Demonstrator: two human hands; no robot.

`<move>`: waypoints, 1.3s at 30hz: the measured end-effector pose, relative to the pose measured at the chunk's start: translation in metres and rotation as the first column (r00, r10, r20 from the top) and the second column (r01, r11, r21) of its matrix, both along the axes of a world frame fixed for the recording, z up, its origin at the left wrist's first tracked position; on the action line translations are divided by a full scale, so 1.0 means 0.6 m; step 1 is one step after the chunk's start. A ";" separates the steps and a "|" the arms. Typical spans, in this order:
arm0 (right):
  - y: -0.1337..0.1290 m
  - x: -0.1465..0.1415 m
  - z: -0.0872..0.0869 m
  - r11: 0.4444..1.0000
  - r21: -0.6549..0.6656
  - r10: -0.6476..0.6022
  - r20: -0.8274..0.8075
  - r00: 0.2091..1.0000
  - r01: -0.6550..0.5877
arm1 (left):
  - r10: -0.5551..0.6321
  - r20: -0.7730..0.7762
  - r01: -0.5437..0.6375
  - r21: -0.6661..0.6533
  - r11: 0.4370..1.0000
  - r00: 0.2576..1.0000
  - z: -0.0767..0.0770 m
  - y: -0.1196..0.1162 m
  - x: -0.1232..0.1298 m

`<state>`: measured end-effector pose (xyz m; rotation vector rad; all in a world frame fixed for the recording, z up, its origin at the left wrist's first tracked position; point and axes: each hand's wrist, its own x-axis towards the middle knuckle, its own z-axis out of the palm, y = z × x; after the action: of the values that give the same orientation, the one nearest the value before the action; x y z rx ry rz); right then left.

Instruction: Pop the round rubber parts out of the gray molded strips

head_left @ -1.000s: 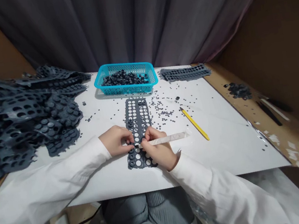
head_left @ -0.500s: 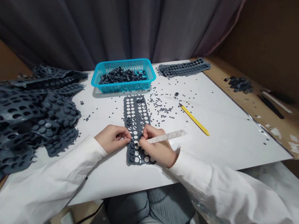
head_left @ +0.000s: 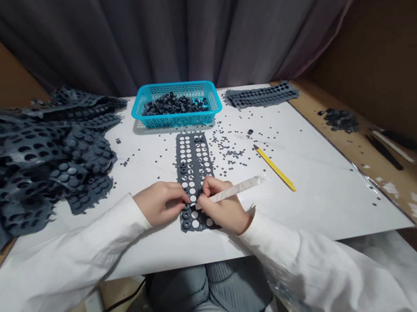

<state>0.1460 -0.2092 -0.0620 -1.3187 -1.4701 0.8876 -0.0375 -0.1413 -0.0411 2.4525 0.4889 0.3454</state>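
A dark rubber strip with rows of round holes (head_left: 194, 153) lies lengthwise on the white table before me. Several holes at its near left end hold dark round pieces. My left hand (head_left: 164, 203) is at the strip's left edge, its thumb and fingertips closed together; what they pinch, if anything, is too small to name. My right hand (head_left: 222, 204) rests over the right side of the strip, closed around a white-wrapped pen-like tool (head_left: 238, 188). The tool's tip is near my left fingertips, partly hidden by my right fingers.
A blue basket (head_left: 178, 120) of small dark pieces stands at the back. Perforated dark sheets (head_left: 32, 180) are heaped at left. Another strip (head_left: 262, 95) lies back right, a yellow pen-like tool (head_left: 275, 168) nearer. Tiny dark discs are scattered around. A dark pile (head_left: 340, 120) sits far right.
The whole view has shifted slightly, moving the table's things a little to the right. The white-wrapped tool is tilted a bit more, its far end higher. Both hands keep their closed fingers at the strip.
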 end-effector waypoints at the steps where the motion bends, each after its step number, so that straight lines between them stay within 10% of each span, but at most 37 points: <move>1: 0.000 0.000 0.000 1.000 -0.009 0.006 0.001 1.000 -0.006 | -0.012 -0.010 0.012 0.008 1.000 1.000 0.000 0.002 0.001; 13: 0.002 -0.003 0.004 1.000 0.000 0.017 0.054 0.998 -0.017 | -0.037 -0.388 0.193 0.372 0.908 0.921 0.030 -0.005 0.033; 30: 0.001 -0.001 0.001 0.999 -0.045 0.020 0.023 1.000 -0.019 | 0.003 -0.348 0.115 0.318 0.941 0.937 0.029 -0.010 0.020; 39: -0.001 -0.004 0.001 1.000 0.021 0.004 0.078 0.997 -0.006 | -0.080 -0.429 0.302 0.480 0.824 0.900 0.020 0.000 0.029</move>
<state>0.1438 -0.2099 -0.0612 -1.3478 -1.5398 0.8300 -0.0202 -0.1416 -0.0290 3.1180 0.3194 -0.1318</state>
